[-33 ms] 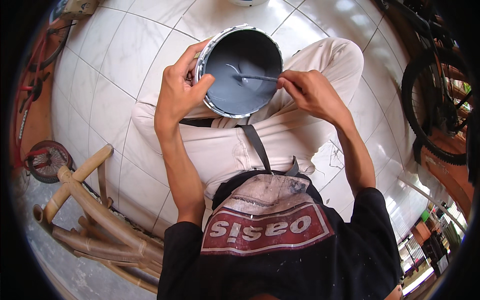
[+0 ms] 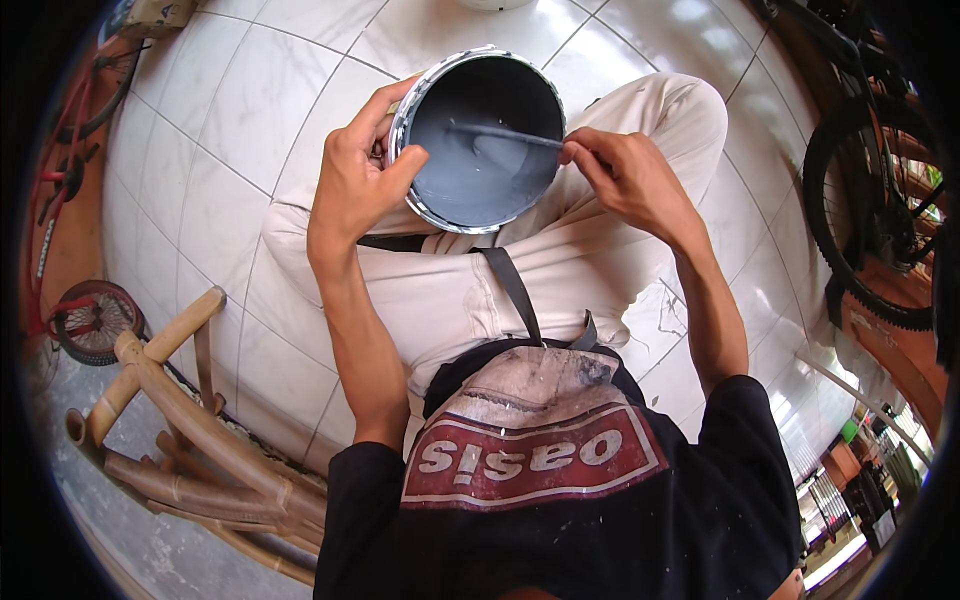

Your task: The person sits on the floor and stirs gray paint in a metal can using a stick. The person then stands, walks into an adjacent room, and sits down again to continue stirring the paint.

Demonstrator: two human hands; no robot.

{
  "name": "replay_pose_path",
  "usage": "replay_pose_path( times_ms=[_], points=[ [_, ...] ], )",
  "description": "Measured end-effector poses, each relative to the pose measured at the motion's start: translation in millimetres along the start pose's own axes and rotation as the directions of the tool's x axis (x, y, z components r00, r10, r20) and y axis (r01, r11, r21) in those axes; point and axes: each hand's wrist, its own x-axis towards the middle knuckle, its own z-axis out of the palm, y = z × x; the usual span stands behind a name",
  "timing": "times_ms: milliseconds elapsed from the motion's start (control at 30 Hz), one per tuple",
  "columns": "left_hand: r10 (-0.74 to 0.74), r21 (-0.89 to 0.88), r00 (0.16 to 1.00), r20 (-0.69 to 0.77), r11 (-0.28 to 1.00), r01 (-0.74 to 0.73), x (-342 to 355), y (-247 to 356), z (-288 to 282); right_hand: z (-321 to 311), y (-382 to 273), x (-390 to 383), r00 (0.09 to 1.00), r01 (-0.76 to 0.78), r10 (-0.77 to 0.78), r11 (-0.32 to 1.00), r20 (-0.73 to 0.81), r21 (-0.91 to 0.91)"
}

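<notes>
A: Where is the paint bucket point(image 2: 505, 85)?
B: Between the person's two hands, in front of the crossed legs, its mouth tipped toward the person. I can't tell whether its base rests on the tiled floor point(image 2: 240, 100) or against a leg.
A: And the left hand point(image 2: 362, 185)?
B: Its grip is clamped on the bucket's left side, thumb at the rim, fingers round the outer wall.
A: The right hand point(image 2: 628, 185)?
B: That grip pinches a thin stick point(image 2: 515, 135) between thumb and fingers, just beside the right rim. The stick slants across the bucket's mouth, slightly blurred, its far end at the grey paint point(image 2: 465, 195). How deep it dips, I can't tell.
A: Any writing?
B: Bold pale letters on a dark red, light-bordered panel point(image 2: 530, 475) across the black T-shirt point(image 2: 560, 550), upside down from here. White lettering runs along the red bicycle point(image 2: 46, 215) at far left, and the cardboard box point(image 2: 165, 15) above it carries dark print.
A: What else is around?
B: Light trousers point(image 2: 430, 285) on the person, a bamboo frame point(image 2: 215, 430) at lower left, a knobbly bicycle tyre point(image 2: 815, 200) at right. A white round container point(image 2: 495, 3) is cut by the upper edge. The bucket's rim is streaked white and dark.
</notes>
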Motion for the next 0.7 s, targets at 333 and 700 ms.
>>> replay_pose_path(
  times_ms=[333,700],
  points=[
    [0.010,0.035,1.000,0.006,0.999,-0.010,6,0,-2,10,-5,2,0.996,0.068,-0.068,0.998,0.055,0.013],
    [0.014,0.027,1.000,-0.011,1.000,-0.013,5,2,1,10,-8,9,0.999,-0.035,0.036,0.999,-0.034,0.029]
  ],
)
